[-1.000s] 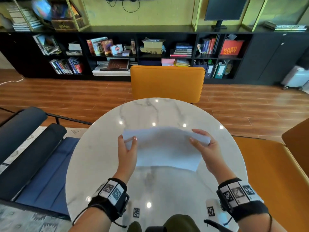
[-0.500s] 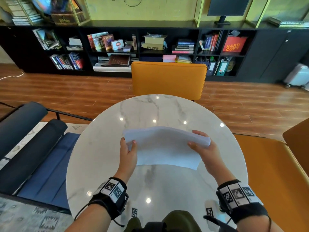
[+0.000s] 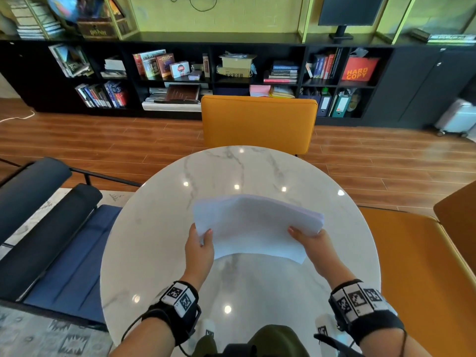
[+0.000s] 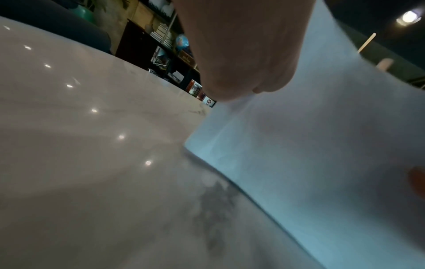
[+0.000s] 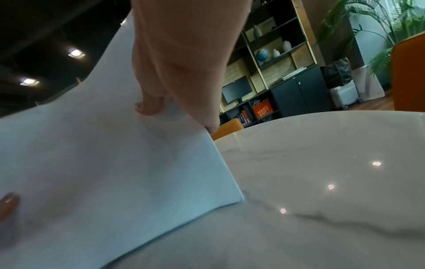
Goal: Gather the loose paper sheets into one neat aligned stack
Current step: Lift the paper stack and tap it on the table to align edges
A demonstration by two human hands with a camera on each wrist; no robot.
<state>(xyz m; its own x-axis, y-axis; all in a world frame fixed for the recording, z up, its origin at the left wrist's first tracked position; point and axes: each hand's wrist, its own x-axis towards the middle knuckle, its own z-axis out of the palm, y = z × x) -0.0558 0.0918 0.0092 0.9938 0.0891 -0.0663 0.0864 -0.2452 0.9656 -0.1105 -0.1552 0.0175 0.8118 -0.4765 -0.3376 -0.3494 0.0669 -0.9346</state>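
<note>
A stack of white paper sheets [image 3: 253,226] stands on its lower edge on the round marble table [image 3: 159,253], leaning back and bowed at the top. My left hand [image 3: 202,239] pinches its left side, thumb in front. My right hand [image 3: 306,237] grips the right side, where several sheet edges fan out slightly. In the left wrist view the stack [image 4: 310,154] meets the tabletop along its bottom edge, with my left hand [image 4: 243,54] above. In the right wrist view my right hand [image 5: 184,76] pinches the paper [image 5: 103,163], whose corner touches the table.
An orange chair [image 3: 258,122] stands at the table's far side and another orange seat [image 3: 417,266] at the right. A dark blue bench [image 3: 51,228] lies to the left. Black bookshelves [image 3: 231,73] line the back wall beyond wooden floor.
The stack has tilted further back and its top has bowed over. Both hands slid lower on its sides; the bottom edge stays on the table.
</note>
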